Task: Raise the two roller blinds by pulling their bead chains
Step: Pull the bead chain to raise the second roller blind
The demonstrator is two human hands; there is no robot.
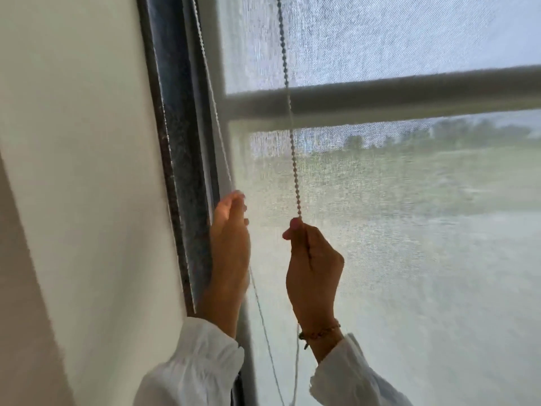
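White sleeves (199,364) sit nearest us, and from them our two hands rise toward the sheer roller blind (395,215) that covers the window. Our right hand (314,268), a beaded bracelet (320,332) at its wrist, has its grip closed on the bead chain (292,148), pinched between thumb and fingers, with the strand running straight and taut up to the top edge of the view. Our left hand (231,244) is up beside the dark window frame (181,159), fingers curled loosely around the other strand (218,136) of the loop; we cannot tell whether that grip is firm or only guiding. We judge the pull on this blind is in hand, since the fabric hangs well down over the glass. Next we need a steady downward draw with the right, then a fresh hold higher up, keeping the two strands apart. A horizontal window bar (409,95) shows through the cloth, and a pale wall (73,171) fills the left; nothing blocks the chain, though slack loops hang near our wrists.
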